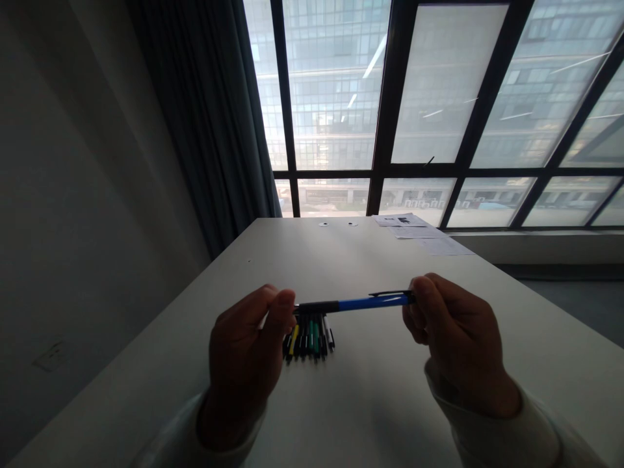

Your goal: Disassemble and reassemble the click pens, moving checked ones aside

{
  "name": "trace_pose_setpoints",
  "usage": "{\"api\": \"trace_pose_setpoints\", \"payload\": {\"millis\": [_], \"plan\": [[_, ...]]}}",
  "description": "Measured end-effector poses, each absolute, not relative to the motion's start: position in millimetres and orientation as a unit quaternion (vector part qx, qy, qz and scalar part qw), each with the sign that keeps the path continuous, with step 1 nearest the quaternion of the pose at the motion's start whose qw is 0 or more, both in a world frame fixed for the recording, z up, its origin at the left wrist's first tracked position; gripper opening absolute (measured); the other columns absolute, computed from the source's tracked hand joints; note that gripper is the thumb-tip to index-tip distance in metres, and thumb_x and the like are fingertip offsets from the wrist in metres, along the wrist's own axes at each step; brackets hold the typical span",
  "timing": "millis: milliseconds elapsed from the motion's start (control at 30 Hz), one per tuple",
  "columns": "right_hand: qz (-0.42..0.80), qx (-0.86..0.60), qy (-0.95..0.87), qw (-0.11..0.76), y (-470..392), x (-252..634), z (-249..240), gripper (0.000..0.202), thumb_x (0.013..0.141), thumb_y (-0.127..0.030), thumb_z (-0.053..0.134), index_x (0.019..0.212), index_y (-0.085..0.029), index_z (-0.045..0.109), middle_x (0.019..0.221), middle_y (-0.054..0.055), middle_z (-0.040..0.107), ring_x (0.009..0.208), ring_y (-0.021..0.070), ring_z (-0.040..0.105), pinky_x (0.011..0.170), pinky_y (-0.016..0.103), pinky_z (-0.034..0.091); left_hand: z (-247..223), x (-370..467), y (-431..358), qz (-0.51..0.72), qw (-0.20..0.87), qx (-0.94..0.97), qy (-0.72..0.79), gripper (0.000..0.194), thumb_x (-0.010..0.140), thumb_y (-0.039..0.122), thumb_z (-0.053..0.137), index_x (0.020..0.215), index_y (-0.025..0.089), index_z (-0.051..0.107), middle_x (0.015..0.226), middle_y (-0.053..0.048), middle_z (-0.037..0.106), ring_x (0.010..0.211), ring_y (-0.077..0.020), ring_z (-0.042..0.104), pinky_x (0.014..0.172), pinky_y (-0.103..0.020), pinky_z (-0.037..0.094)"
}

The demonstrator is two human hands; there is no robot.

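A blue ballpoint pen (373,303) with a black grip section and a dark clip is held nearly level above the table. My left hand (251,344) pinches its tip end between thumb and fingers. At the other end, by the clip, my right hand (455,338) is closed on the pen. Below and behind my left hand lies a row of several pens (309,341), side by side on the table, mostly black with yellow, green and white ones among them. My left fingers hide part of that row.
The white table (351,409) stretches away toward a large window. Printed paper sheets (414,231) lie at its far right edge, and two small white pieces (324,224) sit at the far edge. A dark curtain (209,117) and a wall stand on the left.
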State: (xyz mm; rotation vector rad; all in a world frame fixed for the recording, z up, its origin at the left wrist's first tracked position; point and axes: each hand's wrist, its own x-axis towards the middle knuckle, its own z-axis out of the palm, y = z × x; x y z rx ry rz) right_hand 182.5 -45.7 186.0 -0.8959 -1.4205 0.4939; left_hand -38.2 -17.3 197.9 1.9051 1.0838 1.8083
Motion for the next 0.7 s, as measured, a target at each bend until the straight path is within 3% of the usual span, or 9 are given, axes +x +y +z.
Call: {"api": "trace_pose_setpoints", "payload": {"millis": [200,300,433,500,600,700], "plan": [[0.218,-0.4,-0.615,0.644,-46.3,182.5,185.3,0.038,0.1,-0.032,0.051,0.064,-0.019,0.05,0.052,-0.004,0.044,0.043,0.0084,0.042,0.039,0.023,0.032,197.9,-37.7,-18.0,0.635,0.152,0.65,0.389,0.043,0.093,0.035,0.054,0.053,0.018,0.05,0.05,0.003,0.046,0.047,-0.0094,0.041,0.048,-0.025,0.031],[0.214,-0.395,-0.619,0.645,-44.9,180.8,185.5,0.037,0.1,-0.033,0.052,0.065,-0.019,0.051,0.053,-0.004,0.046,0.042,0.0085,0.043,0.039,0.022,0.032,194.6,-38.3,-13.9,0.653,0.188,0.642,0.355,0.043,0.094,0.042,0.056,0.058,0.018,0.055,0.055,0.001,0.052,0.053,-0.0108,0.047,0.05,-0.024,0.037],[0.194,-0.408,-0.594,0.666,-40.2,174.9,182.0,0.038,0.1,-0.036,0.051,0.065,-0.02,0.05,0.052,-0.004,0.046,0.042,0.0088,0.043,0.039,0.022,0.033,187.1,-35.2,-5.8,0.67,0.342,0.602,0.266,0.038,0.088,0.054,0.06,0.091,0.017,0.07,0.07,-0.004,0.067,0.061,-0.0141,0.059,0.056,-0.026,0.05],[0.204,-0.417,-0.585,0.665,-36.9,170.8,177.6,0.039,0.1,-0.038,0.05,0.065,-0.02,0.05,0.051,-0.005,0.046,0.041,0.0088,0.043,0.039,0.022,0.033,183.9,-31.4,-3.4,0.651,0.437,0.571,0.244,0.035,0.082,0.05,0.071,0.096,0.017,0.07,0.072,-0.004,0.068,0.063,-0.0146,0.062,0.059,-0.026,0.054],[0.251,-0.432,-0.626,0.599,-32.8,164.3,171.3,0.041,0.101,-0.04,0.046,0.066,-0.019,0.051,0.05,-0.004,0.047,0.043,0.0091,0.043,0.042,0.022,0.035,180.8,-25.8,-2.1,0.641,0.508,0.521,0.245,0.03,0.074,0.038,0.081,0.096,0.019,0.07,0.076,-0.002,0.069,0.067,-0.013,0.064,0.064,-0.024,0.056],[0.29,-0.423,-0.732,0.447,-31.1,158.8,169.5,0.04,0.101,-0.038,0.045,0.069,-0.018,0.055,0.054,-0.003,0.053,0.047,0.0094,0.047,0.047,0.022,0.037,179.5,-23.0,-2.5,0.663,0.484,0.515,0.246,0.027,0.076,0.037,0.08,0.095,0.02,0.069,0.089,-0.004,0.071,0.082,-0.0155,0.067,0.074,-0.026,0.057]]}}
